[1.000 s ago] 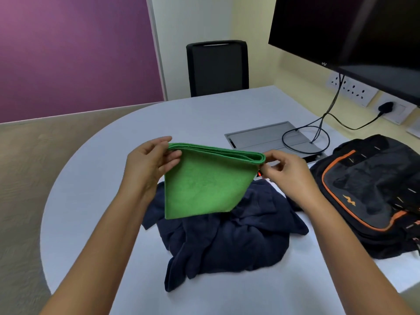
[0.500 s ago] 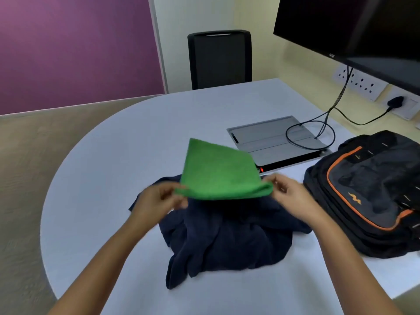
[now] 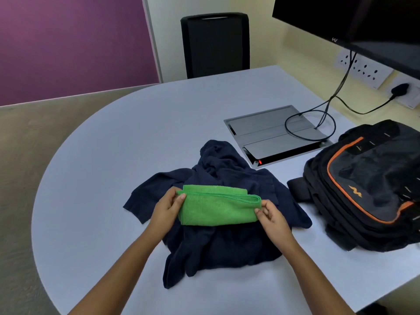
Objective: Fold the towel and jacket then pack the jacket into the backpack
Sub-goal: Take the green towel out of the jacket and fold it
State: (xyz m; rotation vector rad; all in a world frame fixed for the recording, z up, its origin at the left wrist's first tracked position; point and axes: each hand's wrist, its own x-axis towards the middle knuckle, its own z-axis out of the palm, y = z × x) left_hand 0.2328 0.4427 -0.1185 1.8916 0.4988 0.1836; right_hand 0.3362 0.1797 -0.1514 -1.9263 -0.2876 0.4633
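Observation:
A green towel (image 3: pixel 216 206), folded into a narrow band of several layers, lies across a crumpled dark navy jacket (image 3: pixel 227 242) in the middle of the table. My left hand (image 3: pixel 167 208) pinches the towel's left end between thumb and fingers. My right hand (image 3: pixel 271 214) pinches its right end at the rolled fold. To the right of the jacket lies a black backpack (image 3: pixel 372 187) with orange trim, flat on the table; whether it is zipped I cannot tell.
The round pale table (image 3: pixel 113 155) has bare surface on its left and near sides. A grey cable box (image 3: pixel 272 137) with looped black cables sits behind the jacket. A black chair (image 3: pixel 216 44) stands at the far edge, a monitor (image 3: pixel 363 21) hangs top right.
The towel hung upright between my hands a second ago; it has been folded over once more and lowered onto the jacket. Both hands came down and toward me with it.

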